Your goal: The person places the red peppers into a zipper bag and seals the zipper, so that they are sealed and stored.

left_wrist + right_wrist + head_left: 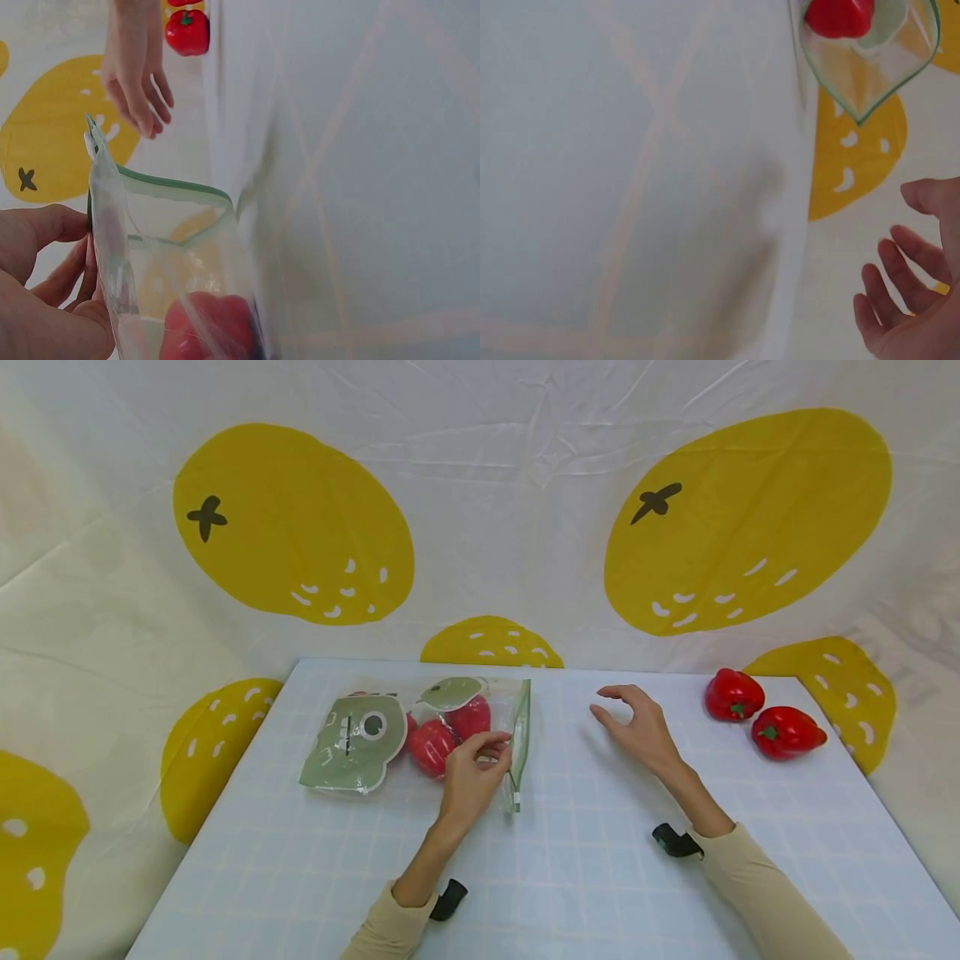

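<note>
A clear zip bag (390,783) with a green face print lies on the table at left, its green-edged mouth toward the right. Inside it are several red bell peppers (432,748). My left hand (474,777) pinches the upper edge of the bag's mouth between thumb and fingers; in the left wrist view the mouth gapes under that hold. My right hand (640,727) hovers over the table right of the bag, holding nothing, its thumb and fingers apart. Two more red bell peppers, one at the back (734,695) and one nearer (788,732), lie beyond it at the far right.
The table (570,877) wears a pale blue checked cloth. Behind it hangs a white curtain (510,527) printed with large yellow fruit shapes. A black wrist camera sits at each sleeve, one left (449,900) and one right (675,841).
</note>
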The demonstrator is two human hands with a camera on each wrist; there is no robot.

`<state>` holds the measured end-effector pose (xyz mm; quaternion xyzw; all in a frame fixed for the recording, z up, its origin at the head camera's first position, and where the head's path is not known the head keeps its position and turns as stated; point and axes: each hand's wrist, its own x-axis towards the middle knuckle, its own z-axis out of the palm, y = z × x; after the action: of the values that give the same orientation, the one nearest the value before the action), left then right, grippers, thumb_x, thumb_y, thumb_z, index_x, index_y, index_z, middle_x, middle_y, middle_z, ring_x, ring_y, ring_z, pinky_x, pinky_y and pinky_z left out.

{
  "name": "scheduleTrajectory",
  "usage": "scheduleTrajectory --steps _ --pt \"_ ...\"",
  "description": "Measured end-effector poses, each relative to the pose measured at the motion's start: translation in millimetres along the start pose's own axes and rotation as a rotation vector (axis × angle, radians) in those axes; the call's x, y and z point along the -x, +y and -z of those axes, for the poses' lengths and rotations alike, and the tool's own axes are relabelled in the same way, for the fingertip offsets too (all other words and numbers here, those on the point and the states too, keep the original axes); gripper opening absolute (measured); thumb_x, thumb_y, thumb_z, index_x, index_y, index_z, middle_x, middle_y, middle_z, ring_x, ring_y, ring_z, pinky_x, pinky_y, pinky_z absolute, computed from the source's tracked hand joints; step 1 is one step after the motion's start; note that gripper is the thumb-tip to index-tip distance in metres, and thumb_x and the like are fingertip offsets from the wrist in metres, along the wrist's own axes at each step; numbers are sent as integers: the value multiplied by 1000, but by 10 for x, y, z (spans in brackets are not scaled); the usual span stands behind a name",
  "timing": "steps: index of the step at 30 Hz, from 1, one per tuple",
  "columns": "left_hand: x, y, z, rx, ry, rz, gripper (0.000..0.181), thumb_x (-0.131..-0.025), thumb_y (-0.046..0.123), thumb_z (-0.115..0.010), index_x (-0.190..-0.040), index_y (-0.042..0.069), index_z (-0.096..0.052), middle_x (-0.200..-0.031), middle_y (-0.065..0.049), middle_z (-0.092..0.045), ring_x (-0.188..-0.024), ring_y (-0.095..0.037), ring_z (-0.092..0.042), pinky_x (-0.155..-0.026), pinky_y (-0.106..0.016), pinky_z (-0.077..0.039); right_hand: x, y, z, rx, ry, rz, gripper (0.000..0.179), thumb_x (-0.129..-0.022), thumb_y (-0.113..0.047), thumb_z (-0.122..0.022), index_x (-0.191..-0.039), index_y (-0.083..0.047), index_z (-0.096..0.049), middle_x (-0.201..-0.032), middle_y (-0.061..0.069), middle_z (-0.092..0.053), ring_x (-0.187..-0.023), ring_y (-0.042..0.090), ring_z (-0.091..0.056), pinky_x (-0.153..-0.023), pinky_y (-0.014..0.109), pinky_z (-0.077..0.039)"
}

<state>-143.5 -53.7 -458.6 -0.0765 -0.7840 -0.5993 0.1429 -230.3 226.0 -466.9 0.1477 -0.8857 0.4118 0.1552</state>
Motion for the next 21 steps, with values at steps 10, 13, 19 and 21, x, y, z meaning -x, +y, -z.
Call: scheduleTrajectory --steps 10,13,19,21 --pt "2 12 9 10 -1 24 17 -91 4 -75 -108 4 -77 -96 -9 -75 -85 -22 -72 -76 -21 -60 13 165 185 95 93 -27 35 -95 -20 -74 -122 1 -67 -123 21 -64 -117 42 -55 -103 65 -43" --pt "3 13 8 6 -3 29 17 -91 4 -75 -108 4 -77 -96 -9 -75 -85 -23 -72 -76 -22 -60 17 211 250 113 117 -48 36 -94 -21 -74 -121 1 -67 -125 22 -63 -118 42 -54 -104 66 -41" --pt "7 -10 3 19 -5 23 17 -91 4 -75 -108 3 -77 -95 -9 -75 -85 -23 -72 -77 -23 -60 9 291 406 138 156 -120 39 -95 -23 -73 -125 0 -66 -133 23 -60 -124 42 -52 -104 69 -42" --pt "5 -11 1 17 -4 22 17 -91 4 -75 -107 3 -77 -95 -9 -75 -85 -23 -72 -76 -23 -60 10 307 457 136 175 -140 39 -95 -24 -72 -126 -1 -65 -134 23 -59 -125 42 -51 -104 69 -42"
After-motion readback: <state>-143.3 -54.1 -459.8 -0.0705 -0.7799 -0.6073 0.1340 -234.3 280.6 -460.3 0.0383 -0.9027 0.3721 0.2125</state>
